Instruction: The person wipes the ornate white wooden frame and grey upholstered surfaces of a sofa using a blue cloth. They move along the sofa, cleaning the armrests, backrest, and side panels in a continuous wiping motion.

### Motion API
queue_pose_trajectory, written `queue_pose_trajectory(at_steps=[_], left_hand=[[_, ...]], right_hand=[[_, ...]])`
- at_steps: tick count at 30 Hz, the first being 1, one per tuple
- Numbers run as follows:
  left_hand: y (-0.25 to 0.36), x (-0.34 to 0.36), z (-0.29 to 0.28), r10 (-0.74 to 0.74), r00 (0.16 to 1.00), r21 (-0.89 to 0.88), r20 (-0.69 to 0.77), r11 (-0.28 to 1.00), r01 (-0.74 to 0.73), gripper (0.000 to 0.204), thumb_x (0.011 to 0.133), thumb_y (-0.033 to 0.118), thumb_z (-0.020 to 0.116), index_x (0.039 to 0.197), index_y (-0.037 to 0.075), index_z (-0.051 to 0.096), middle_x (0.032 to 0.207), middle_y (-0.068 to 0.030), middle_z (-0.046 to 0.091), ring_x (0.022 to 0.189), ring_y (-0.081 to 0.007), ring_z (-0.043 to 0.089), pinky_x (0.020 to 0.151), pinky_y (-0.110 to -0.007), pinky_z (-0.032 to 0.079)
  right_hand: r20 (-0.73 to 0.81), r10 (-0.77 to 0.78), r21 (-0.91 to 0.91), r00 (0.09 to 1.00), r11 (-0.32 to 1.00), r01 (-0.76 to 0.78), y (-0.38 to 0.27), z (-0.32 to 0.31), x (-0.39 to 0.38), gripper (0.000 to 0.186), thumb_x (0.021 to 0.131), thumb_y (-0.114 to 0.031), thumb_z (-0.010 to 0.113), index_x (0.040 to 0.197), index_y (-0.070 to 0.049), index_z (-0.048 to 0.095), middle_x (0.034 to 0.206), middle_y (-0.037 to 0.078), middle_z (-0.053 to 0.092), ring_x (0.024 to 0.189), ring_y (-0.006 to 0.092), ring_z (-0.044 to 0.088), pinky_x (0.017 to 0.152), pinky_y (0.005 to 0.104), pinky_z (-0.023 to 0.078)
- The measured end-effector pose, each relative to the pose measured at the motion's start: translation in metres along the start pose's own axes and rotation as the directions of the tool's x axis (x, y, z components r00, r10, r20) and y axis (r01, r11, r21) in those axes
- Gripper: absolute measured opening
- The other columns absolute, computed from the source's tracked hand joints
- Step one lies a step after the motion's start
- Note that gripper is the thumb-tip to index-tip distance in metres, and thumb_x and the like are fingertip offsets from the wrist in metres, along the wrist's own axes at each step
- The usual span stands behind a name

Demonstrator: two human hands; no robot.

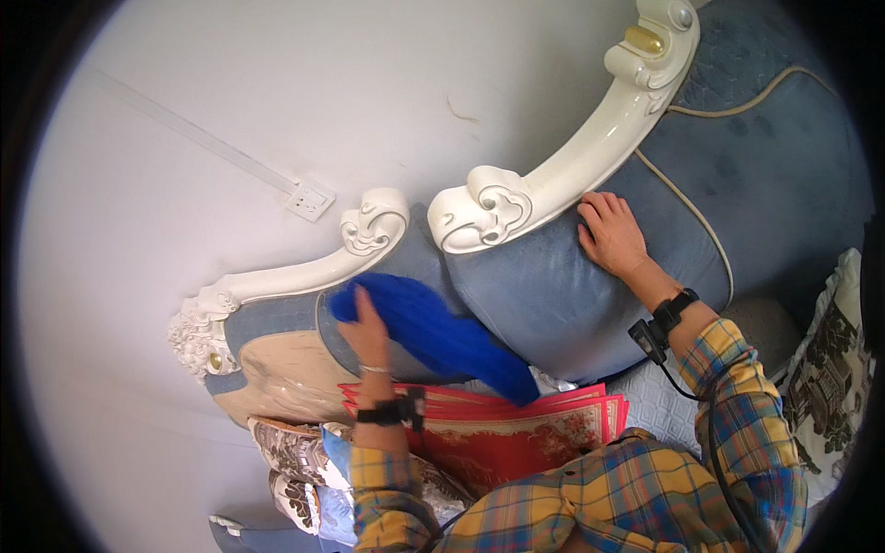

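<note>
Against padded headboard (553, 295), fluffy blue duster (442, 332)

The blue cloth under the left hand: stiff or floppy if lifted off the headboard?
Probably floppy: the blue cloth drapes in soft folds over the padded headboard and trails down to the red printed sheets. It looks light, bunched under the left hand. It would likely slide easily on the smooth upholstery.

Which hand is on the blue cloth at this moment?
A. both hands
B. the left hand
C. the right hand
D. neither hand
B: the left hand grips the blue cloth against the padded headboard, while the right hand rests flat on the upholstery, apart from the cloth.
</note>
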State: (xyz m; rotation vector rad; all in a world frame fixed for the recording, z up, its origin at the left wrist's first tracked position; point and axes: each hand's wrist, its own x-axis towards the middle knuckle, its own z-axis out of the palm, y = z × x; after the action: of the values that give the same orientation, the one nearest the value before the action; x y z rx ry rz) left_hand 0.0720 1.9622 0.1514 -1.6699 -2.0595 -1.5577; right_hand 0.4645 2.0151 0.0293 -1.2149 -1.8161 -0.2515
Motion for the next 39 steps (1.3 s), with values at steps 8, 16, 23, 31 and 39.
queue_pose_trajectory(at_steps=[8,16,23,31,39], left_hand=[[0.021,0.166,0.012,0.130,0.979,-0.427,0.155,0.903,-0.052,0.056,0.085,0.040,0.067,0.120,-0.001,0.054,0.113,-0.0137,0.063,0.101,-0.0244,0.062,0.092,-0.033,0.047],[-0.039,0.174,0.066,0.094,0.941,0.373,0.326,0.901,-0.220,0.056,0.085,0.026,0.060,0.134,0.004,0.045,0.127,-0.0232,0.055,0.117,-0.0392,0.053,0.100,-0.041,0.040],[-0.013,0.209,0.084,0.001,0.973,0.710,0.230,0.684,-0.169,0.051,0.082,0.034,0.063,0.128,0.013,0.056,0.121,-0.0160,0.061,0.111,-0.0365,0.058,0.092,-0.043,0.047],[-0.034,0.215,0.095,0.097,0.946,0.448,0.310,0.863,-0.236,0.052,0.086,0.024,0.060,0.126,-0.007,0.050,0.122,-0.0312,0.054,0.116,-0.0401,0.053,0.099,-0.040,0.041],[-0.029,0.133,0.064,0.264,0.926,0.303,0.269,0.890,-0.342,0.063,0.087,0.033,0.062,0.129,-0.011,0.044,0.126,-0.0339,0.050,0.119,-0.0436,0.049,0.101,-0.042,0.038]], right_hand=[[0.035,0.030,0.010,0.999,0.999,-0.031,-0.001,-0.003,0.003,0.026,0.075,-0.013,0.063,0.098,-0.004,0.054,0.110,0.010,0.052,0.103,0.0272,0.050,0.087,0.0382,0.041],[0.027,0.035,0.000,0.999,0.999,-0.035,-0.002,-0.003,0.004,0.029,0.073,-0.013,0.064,0.098,-0.004,0.054,0.111,0.010,0.052,0.103,0.0272,0.050,0.087,0.0385,0.042],[0.042,0.019,-0.038,0.999,0.999,-0.018,-0.005,-0.003,0.004,0.030,0.073,-0.012,0.064,0.100,-0.004,0.053,0.112,0.010,0.052,0.103,0.0273,0.050,0.087,0.0386,0.042],[0.021,0.012,-0.015,1.000,1.000,-0.012,-0.001,-0.003,0.004,0.029,0.074,-0.013,0.064,0.099,-0.005,0.053,0.110,0.010,0.052,0.102,0.0274,0.050,0.086,0.0386,0.041],[0.025,0.005,-0.040,1.000,0.999,-0.004,-0.002,0.000,-0.001,0.029,0.076,-0.012,0.062,0.102,-0.004,0.053,0.111,0.009,0.052,0.103,0.0274,0.050,0.089,0.0386,0.041]])
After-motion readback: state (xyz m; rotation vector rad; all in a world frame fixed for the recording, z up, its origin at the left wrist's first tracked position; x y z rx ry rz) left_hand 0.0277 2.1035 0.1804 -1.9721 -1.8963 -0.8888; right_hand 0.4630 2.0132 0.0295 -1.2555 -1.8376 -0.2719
